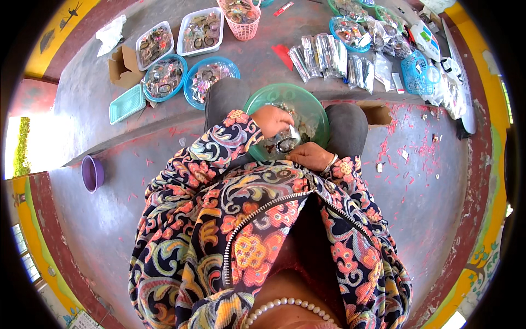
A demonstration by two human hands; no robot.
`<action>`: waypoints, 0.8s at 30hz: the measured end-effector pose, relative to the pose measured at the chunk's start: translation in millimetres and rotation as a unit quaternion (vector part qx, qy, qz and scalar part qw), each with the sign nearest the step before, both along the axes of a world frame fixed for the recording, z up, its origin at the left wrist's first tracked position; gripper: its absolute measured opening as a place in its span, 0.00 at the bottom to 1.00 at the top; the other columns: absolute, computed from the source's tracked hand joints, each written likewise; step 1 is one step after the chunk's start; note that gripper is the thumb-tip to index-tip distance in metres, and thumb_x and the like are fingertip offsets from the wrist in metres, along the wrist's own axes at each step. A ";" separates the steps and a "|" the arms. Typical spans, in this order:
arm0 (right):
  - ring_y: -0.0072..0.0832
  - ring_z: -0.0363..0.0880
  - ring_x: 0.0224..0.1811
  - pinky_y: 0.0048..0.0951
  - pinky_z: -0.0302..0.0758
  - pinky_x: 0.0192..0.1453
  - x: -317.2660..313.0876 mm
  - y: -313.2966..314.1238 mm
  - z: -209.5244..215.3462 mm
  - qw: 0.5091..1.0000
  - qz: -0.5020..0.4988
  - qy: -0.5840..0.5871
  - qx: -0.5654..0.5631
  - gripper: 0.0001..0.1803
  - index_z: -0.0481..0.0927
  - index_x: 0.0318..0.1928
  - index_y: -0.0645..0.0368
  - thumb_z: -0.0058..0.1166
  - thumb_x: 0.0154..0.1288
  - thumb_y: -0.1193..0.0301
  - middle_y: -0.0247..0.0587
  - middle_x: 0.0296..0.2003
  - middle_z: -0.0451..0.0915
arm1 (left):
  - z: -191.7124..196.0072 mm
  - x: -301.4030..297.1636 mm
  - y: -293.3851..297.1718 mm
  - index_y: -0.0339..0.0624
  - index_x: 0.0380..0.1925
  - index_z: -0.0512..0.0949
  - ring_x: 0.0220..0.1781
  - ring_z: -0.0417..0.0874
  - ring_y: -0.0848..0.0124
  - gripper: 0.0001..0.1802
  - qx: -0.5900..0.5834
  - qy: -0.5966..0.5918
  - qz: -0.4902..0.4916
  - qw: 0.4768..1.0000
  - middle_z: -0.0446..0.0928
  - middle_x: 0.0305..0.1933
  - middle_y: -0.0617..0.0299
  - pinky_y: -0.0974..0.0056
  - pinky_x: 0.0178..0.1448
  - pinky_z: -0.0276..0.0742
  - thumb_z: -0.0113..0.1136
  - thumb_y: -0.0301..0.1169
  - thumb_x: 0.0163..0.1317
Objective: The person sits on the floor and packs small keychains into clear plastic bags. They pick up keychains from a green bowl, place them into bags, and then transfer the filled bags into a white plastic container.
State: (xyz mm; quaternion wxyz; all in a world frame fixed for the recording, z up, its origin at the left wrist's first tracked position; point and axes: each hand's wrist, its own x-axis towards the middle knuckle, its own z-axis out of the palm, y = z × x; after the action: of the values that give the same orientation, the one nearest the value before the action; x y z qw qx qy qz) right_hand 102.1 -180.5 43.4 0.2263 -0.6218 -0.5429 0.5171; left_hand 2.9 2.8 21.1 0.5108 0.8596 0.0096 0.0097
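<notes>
Between my knees sits a green plastic basin [314, 101] with small packed items in it. Over its near side I hold a small see-through plastic bag [286, 141] with a dark ring-shaped thing inside, perhaps a hair tie or bracelet. My left hand [272, 120] is closed at the bag's upper end, where a whitish part catches the light. The fingers of my right hand [311, 156] pinch its lower edge, near the basin's rim. My fingertips partly cover the bag, so its exact contents are hard to make out.
On the raised ledge ahead stand blue basins [165, 78], white trays [201, 32] and a pink basket [241, 24], all filled with packets. Bundles of long packets [323, 56] lie right of centre, near a blue basket [419, 74]. A purple bowl [93, 174] stands left; red scraps litter the floor.
</notes>
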 end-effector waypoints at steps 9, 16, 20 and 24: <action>0.29 0.70 0.22 0.32 0.67 0.30 -5.3 1.0 -4.9 0.999 -0.018 0.019 0.041 0.17 0.74 0.27 0.67 0.45 0.60 0.62 0.47 0.20 0.73 | 7.3 15.7 -9.2 0.33 0.42 0.70 0.40 0.78 0.67 0.11 -0.572 0.044 0.157 0.804 0.76 0.37 0.56 0.69 0.43 0.75 0.48 0.26 0.59; 0.23 0.75 0.26 0.23 0.72 0.30 5.5 6.7 14.1 0.929 -0.323 0.182 -0.013 0.15 0.77 0.34 0.64 0.47 0.61 0.63 0.34 0.26 0.77 | -2.2 10.6 -6.6 0.31 0.41 0.70 0.39 0.79 0.67 0.10 -0.610 -0.007 0.202 0.766 0.76 0.37 0.54 0.69 0.43 0.77 0.46 0.24 0.60; 0.20 0.75 0.33 0.19 0.70 0.32 27.6 16.9 15.3 0.826 -0.476 0.297 0.056 0.14 0.75 0.40 0.60 0.50 0.60 0.63 0.34 0.31 0.78 | -4.1 8.4 -8.1 0.32 0.40 0.70 0.40 0.79 0.67 0.10 -0.605 -0.044 0.187 0.773 0.76 0.38 0.53 0.68 0.43 0.77 0.46 0.24 0.60; 0.17 0.72 0.37 0.19 0.67 0.36 30.3 32.8 19.6 0.813 -0.464 0.337 0.095 0.16 0.74 0.42 0.58 0.54 0.57 0.63 0.30 0.34 0.77 | -3.5 5.9 -9.3 0.33 0.39 0.71 0.41 0.78 0.66 0.09 -0.591 -0.036 0.161 0.790 0.76 0.37 0.54 0.68 0.44 0.77 0.47 0.23 0.59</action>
State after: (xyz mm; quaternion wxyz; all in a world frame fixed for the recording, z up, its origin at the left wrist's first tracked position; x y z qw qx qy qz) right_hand 132.4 -147.7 63.0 0.6665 -0.5622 -0.1260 0.4732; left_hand 8.8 -6.5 17.6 0.9100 0.3754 0.1333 0.1149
